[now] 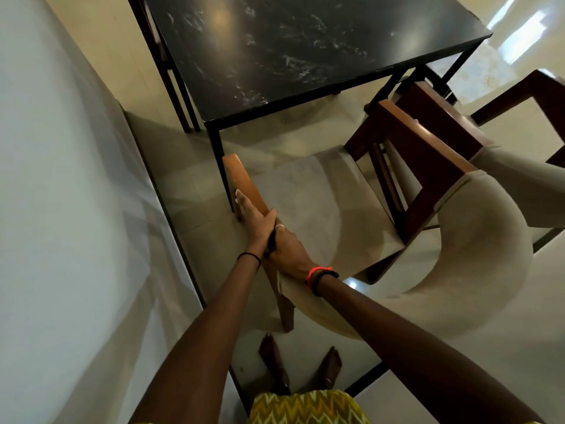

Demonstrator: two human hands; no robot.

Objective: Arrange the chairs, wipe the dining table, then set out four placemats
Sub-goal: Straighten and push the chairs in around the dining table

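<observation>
A beige upholstered chair (pixel 308 206) with wooden armrests stands in front of me, its seat facing the black marble dining table (pixel 275 47). Both my hands are on its left wooden armrest (pixel 244 185). My left hand (pixel 252 217) lies along the armrest's outer side with straight fingers and its thumb over the top. My right hand (pixel 286 247) grips the same armrest just behind it, fingers curled round the wood. No placemats or cloth are in view.
A second beige chair (pixel 516 185) stands to the right, close beside the first. A white wall (pixel 61 179) runs along the left. Another dark chair frame (pixel 165 59) sits at the table's left side. My bare feet (pixel 299 365) stand on glossy floor tiles.
</observation>
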